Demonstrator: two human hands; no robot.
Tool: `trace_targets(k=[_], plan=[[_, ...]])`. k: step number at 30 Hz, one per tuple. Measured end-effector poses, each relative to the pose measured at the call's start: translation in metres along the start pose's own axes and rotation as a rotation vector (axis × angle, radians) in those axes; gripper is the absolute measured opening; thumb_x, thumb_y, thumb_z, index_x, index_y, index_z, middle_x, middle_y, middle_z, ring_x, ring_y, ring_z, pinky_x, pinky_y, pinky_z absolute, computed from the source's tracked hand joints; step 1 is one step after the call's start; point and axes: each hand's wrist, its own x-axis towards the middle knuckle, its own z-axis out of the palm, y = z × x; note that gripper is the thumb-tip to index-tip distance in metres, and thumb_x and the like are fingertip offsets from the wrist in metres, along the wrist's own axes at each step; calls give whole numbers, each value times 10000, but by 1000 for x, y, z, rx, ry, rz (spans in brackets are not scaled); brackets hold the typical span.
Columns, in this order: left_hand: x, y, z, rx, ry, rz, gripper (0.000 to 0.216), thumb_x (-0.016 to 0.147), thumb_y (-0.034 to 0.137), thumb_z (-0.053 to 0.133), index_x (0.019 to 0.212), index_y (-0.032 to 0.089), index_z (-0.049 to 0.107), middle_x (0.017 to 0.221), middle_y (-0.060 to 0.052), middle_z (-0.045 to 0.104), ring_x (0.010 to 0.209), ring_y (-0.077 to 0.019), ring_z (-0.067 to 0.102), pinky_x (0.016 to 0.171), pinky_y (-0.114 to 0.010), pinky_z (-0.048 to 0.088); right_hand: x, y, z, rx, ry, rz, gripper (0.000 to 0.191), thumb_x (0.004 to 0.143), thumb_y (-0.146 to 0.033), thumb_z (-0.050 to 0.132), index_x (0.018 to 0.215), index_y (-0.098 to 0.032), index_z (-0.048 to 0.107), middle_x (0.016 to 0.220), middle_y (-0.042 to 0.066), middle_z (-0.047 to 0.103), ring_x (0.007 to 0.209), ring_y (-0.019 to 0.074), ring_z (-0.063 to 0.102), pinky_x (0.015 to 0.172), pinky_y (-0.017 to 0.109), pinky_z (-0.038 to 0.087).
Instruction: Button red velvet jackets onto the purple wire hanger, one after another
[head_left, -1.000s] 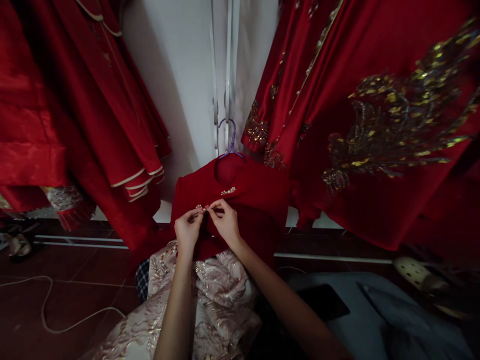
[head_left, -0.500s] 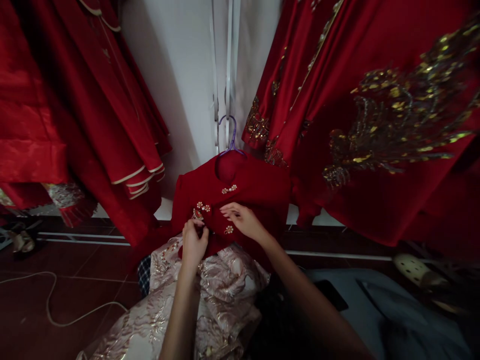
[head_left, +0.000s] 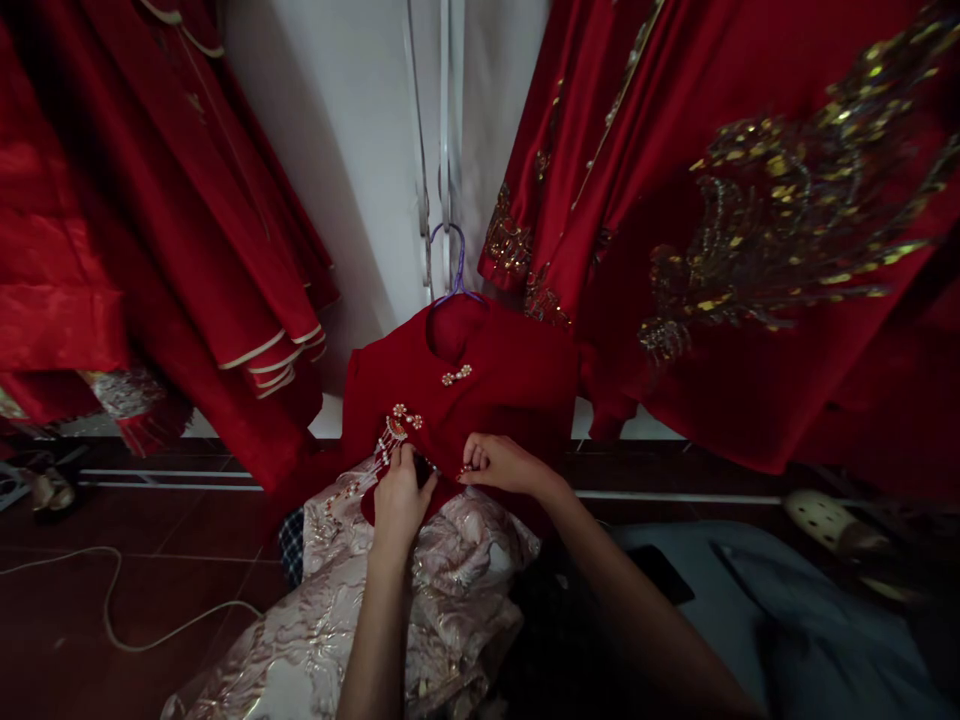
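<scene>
Room dim. Pale wall (head_left: 360, 130) behind, a soft shadow (head_left: 274, 110) down its left side. White metal uprights (head_left: 445, 100) stand before it, red garments (head_left: 712, 400) hanging either side. Floor (head_left: 195, 530) dark reddish tile; low white rail (head_left: 675, 496) near wall, right; pale cord (head_left: 135, 649) loops across tiles, left

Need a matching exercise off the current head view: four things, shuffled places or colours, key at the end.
Things:
1. hanger
2. garment on the hanger
3. thin cord
4. clog-like shoe

Places or colours:
A. on the tiled floor, left side of the picture
B. pale with dark holes, right side of the picture
C. purple
D. red, with beaded flowers on its front

Pairs: 1-C, 2-D, 3-A, 4-B
</scene>
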Motion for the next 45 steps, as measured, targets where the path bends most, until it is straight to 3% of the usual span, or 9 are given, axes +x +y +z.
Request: trace_targets(k=[10,15,21,24,28,31,35,45], plan=[[7,20,9,31,12,-58,187,795,297,535,958,220,486,865,-54,635,772,-195,616,586,-249,373,-6,-13,-18,139,188,56,176,610,-254,701,665,-192,546,629,-7,640,574,132,609,509,223,444],[7,18,17,-79,61,-24,116,806,245,497,911,211,531,921,-59,637,790,-174,614,640,-248,408,-10,-17,-23,235,138,107,145,613,-236,701,664,-176,579,602,22,667,568,158,644,528,246,481],[11,6,26,-417,133,-76,124,774,245,515,840,178,595,821,-59,670,736,-166,629,687,-266,449,-9,-27,-14,377,72,55,214,612,-292,723,698,-157,583,632,33,681,598,157,657,563,245,501],[15,1,30,-697,162,-146,159,763,272,521,820,153,611,780,-68,678,716,-168,635,675,-275,472,-2,-28,1,368,170,44,210,629,-294,714,720,-155,586,660,37,685,625,156,662,576,241,507],[16,-5,34,-1095,96,-263,229,706,306,592,837,123,630,768,-67,686,688,-160,645,654,-272,508,8,-26,26,283,346,16,143,685,-277,674,731,-171,590,731,41,697,691,154,673,646,246,520],[13,-7,35,-1218,87,-303,261,695,314,616,858,113,655,825,-75,700,726,-154,657,731,-287,523,11,-24,38,253,381,14,101,720,-262,640,742,-186,578,738,26,698,689,150,674,649,243,522],[11,-6,35,-1152,113,-275,282,629,252,687,874,111,672,859,-81,710,772,-167,668,781,-293,526,10,-21,43,203,410,-2,60,757,-245,601,759,-196,567,752,18,694,691,147,672,622,232,516],[10,-7,37,-968,154,-234,227,632,226,684,838,129,701,813,-82,718,720,-182,681,719,-291,550,9,-13,51,0,420,-51,40,805,-207,539,785,-201,574,796,17,664,713,134,636,660,236,496]])
